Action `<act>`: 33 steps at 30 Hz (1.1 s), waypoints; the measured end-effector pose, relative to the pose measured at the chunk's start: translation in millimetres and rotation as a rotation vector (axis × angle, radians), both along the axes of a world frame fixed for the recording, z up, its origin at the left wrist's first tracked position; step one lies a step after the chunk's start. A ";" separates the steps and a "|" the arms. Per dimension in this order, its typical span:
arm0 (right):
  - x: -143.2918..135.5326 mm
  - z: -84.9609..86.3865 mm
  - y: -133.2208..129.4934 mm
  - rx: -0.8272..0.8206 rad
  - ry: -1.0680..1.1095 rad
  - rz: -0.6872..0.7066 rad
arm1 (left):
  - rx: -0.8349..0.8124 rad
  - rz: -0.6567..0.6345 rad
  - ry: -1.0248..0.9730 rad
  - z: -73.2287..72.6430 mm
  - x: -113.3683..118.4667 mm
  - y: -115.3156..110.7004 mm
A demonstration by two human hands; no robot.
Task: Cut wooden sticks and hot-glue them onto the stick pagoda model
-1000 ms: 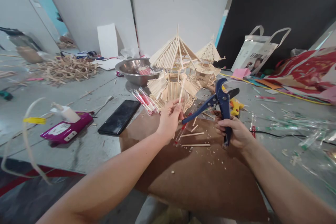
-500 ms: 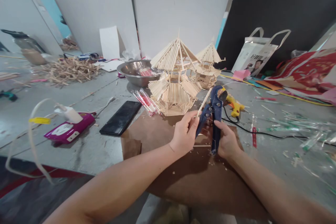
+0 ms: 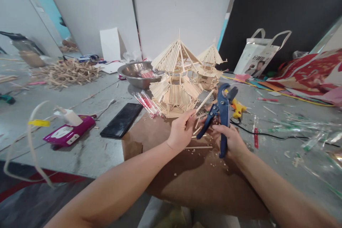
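A thin wooden stick [image 3: 204, 102] is pinched in my left hand [image 3: 182, 130] and slants up to the right. My right hand [image 3: 232, 139] is wrapped round a blue hand cutter [image 3: 223, 114], whose jaws point up and whose handles are spread. The stick's tip is just left of the cutter head, apart from it. Below my hands, loose sticks [image 3: 199, 147] and small chips lie on a brown board [image 3: 187, 181]. Behind them stands a pavilion model of sticks [image 3: 177, 92] with a pointed roof.
A second stick model [image 3: 211, 60], a steel bowl [image 3: 133, 74] and a yellow glue gun [image 3: 238, 108] are behind. At left lie a black phone [image 3: 121, 120], a purple power strip [image 3: 70, 133] and a stick pile [image 3: 71, 73]. Plastic wrappers [image 3: 299, 128] litter the right.
The cutter's handles have spread and its jaws have opened. My left hand has drawn the stick a little left, away from the cutter.
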State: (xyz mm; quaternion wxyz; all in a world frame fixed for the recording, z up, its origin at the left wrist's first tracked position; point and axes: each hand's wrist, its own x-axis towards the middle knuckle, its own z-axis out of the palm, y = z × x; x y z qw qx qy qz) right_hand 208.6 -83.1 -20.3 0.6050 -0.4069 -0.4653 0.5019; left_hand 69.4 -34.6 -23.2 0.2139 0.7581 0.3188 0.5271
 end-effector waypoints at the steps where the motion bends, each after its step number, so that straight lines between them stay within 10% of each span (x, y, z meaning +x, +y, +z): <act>1: 5.0 0.8 0.7 0.006 -0.058 -0.056 | 0.033 0.018 0.012 1.0 -3.2 2.9; 6: 32.5 -2.4 11.4 0.037 -0.602 -0.413 | 0.094 0.029 0.046 8.7 -14.4 11.5; 12: 41.8 -10.6 18.1 0.217 -1.201 -0.362 | -0.326 -0.319 -0.077 19.6 -14.4 14.9; 20: 34.9 -5.4 10.5 0.329 -1.287 -0.199 | -0.995 -0.824 -0.232 24.8 -22.8 20.2; 33: 40.5 -1.9 8.0 0.397 -1.427 -0.186 | -1.236 -1.001 -0.188 18.4 -31.3 26.9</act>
